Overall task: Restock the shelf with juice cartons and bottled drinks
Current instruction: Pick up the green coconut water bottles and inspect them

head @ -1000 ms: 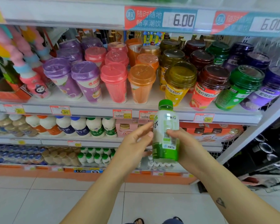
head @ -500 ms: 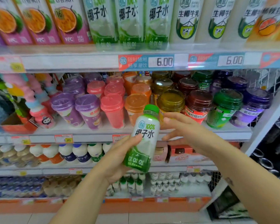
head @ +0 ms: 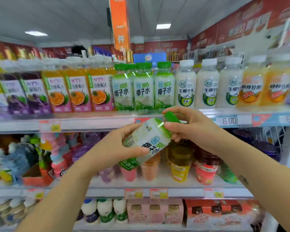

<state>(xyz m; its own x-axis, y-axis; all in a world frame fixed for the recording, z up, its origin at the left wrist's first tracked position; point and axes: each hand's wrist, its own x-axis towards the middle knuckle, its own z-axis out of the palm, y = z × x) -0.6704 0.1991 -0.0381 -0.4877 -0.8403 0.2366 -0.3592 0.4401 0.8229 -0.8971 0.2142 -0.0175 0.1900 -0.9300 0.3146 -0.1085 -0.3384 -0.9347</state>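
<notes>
A green-capped coconut water bottle [head: 149, 139] is tilted, cap up and to the right, in front of the shelf edge [head: 90, 122]. My left hand [head: 114, 149] wraps its lower body. My right hand [head: 189, 129] pinches the neck and green cap. On the upper shelf directly behind stand three matching coconut water bottles [head: 143, 87]. To their left is a row of passion fruit juice cartons [head: 79, 92] and grape juice cartons [head: 23, 96]. To their right are white coconut milk bottles [head: 208, 84] and orange drinks [head: 264, 87].
The shelf below holds coloured lidded drink cups [head: 181, 163] and toy-topped bottles [head: 57, 156] at the left. Lower down are small yoghurt bottles [head: 105, 211] and boxed multipacks [head: 156, 213]. Price tags [head: 229, 121] line the shelf edges. An orange banner [head: 120, 25] hangs overhead.
The view has swung upward from the lower shelves to the juice shelf. The bottle rose with both hands and tilted, and my right hand took hold of its cap end.
</notes>
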